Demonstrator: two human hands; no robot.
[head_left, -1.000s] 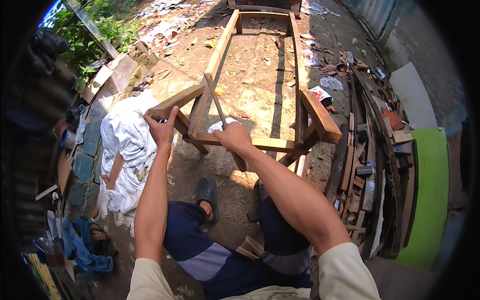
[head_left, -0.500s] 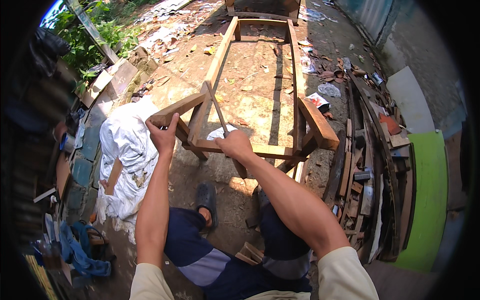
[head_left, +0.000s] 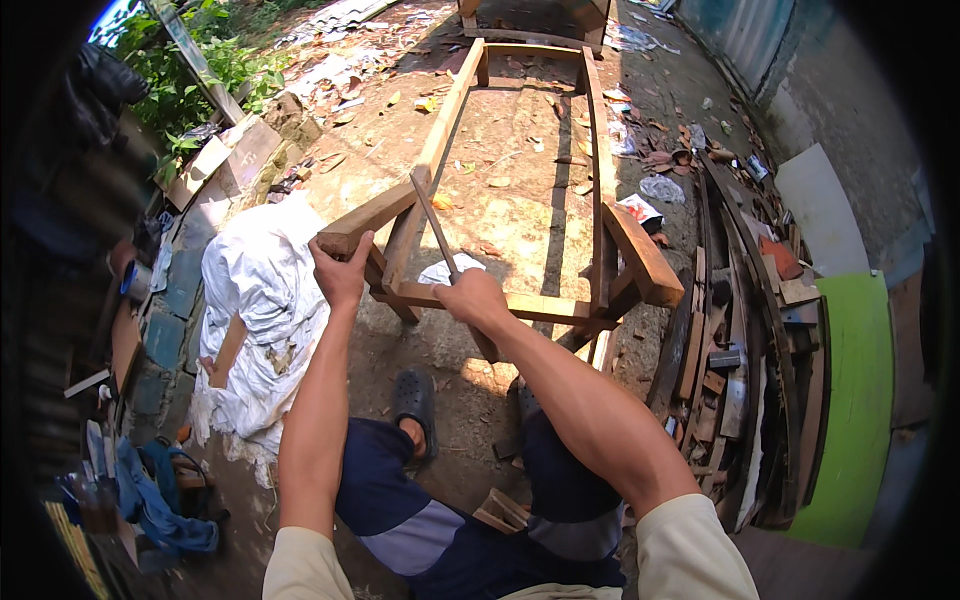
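Observation:
A long wooden frame (head_left: 440,140), like that of a chair or lounger, stands ahead of me on the ground. My left hand (head_left: 343,275) grips the near end of its left armrest (head_left: 380,213), thumb on the wood's side. In my closed right hand (head_left: 474,300) is a long, slim file-like tool (head_left: 436,228); its wooden grip sticks out below the fist. The tool's far tip lies by the inner end of that armrest, where it meets the frame's side; whether they touch I cannot tell. The right armrest (head_left: 642,255) has no hand on it.
White sacking (head_left: 255,270) lies to the left. Stacked wood scraps (head_left: 715,380) and a green board (head_left: 850,400) line the right side. Another wooden piece (head_left: 535,15) stands beyond the frame. Small wood offcuts (head_left: 500,510) lie between my feet; dry leaves and litter dot the ground.
The view has shifted slightly, so the whole scene sits a little lower and to the right. Both hands keep their holds, and the tool stays at nearly the same place on the armrest.

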